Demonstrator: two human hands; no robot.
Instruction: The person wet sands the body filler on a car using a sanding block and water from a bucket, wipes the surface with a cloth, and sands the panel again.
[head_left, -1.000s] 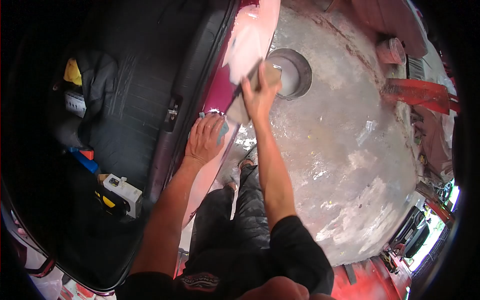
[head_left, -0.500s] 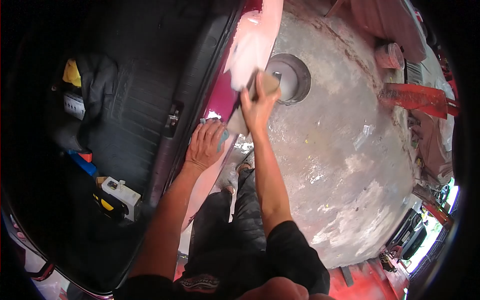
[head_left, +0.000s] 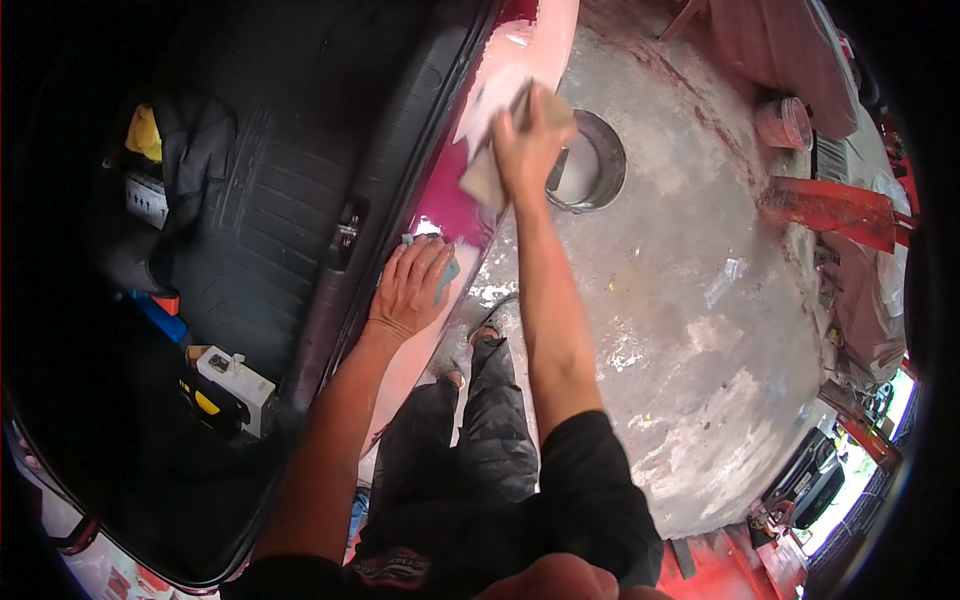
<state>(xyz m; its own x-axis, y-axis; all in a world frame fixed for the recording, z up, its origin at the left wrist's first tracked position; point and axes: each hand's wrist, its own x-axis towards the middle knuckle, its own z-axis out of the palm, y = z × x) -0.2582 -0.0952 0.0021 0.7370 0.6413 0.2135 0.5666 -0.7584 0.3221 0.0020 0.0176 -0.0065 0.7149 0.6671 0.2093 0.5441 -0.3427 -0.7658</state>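
Observation:
My right hand (head_left: 530,150) grips a tan sheet of sandpaper (head_left: 484,186), which looks slightly blurred, and presses it on the car's rear bumper (head_left: 447,196). That bumper shows glossy maroon paint between whitish and pale pink patches. Nearer to me, my left hand (head_left: 405,290) rests on the bumper's upper edge with its fingers curled over a blue-grey cloth (head_left: 449,280). Most of the cloth is hidden beneath the palm. A bucket (head_left: 621,160) of cloudy liquid stands on the floor just right of my right hand.
To the left lies the open black trunk (head_left: 270,220), with a metal latch (head_left: 348,228), a white box (head_left: 238,375) and a dark cloth (head_left: 200,150). Wet concrete floor (head_left: 690,300) stretches right, towards a pinkish bucket (head_left: 783,124) and a red panel (head_left: 835,210). My feet are beside the bumper.
My right hand has slid the sandpaper farther away along the bumper, uncovering more maroon paint. My left hand stays at the same spot on the cloth.

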